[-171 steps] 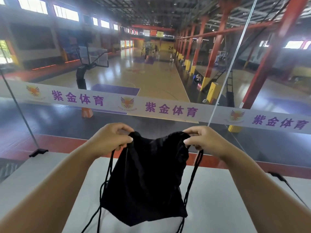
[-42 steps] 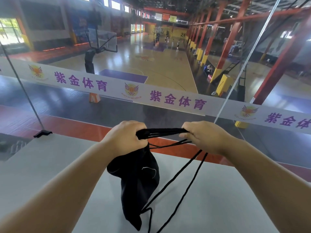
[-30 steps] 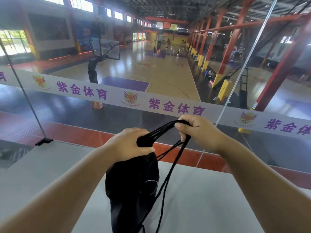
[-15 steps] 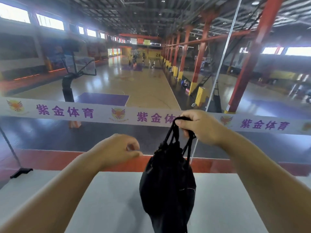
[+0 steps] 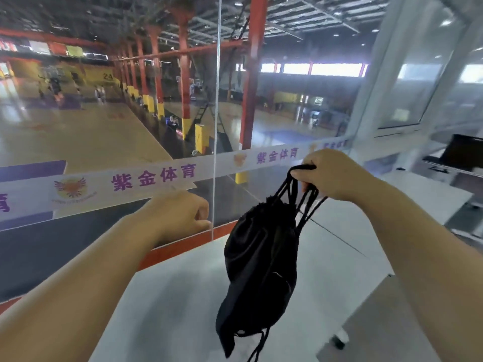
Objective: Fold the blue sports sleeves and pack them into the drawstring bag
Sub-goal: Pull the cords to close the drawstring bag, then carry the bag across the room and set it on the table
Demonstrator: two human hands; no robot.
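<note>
A white table [image 5: 183, 304] fills the lower part of the view, and its far edge meets a glass wall [image 5: 104, 126]. A white banner [image 5: 156, 176] with purple Chinese characters and an orange winged emblem runs across the glass. A thin vertical seam [image 5: 216, 100] divides the glass into panes. Behind the glass lies a basketball court [image 5: 78, 137] with a shiny wooden floor and a purple area. Red steel columns [image 5: 249, 87] with yellow padding at their feet stand in a row. On the right there is a white window frame [image 5: 379, 74], and below it a dark monitor [image 5: 462, 152] stands on a desk.
</note>
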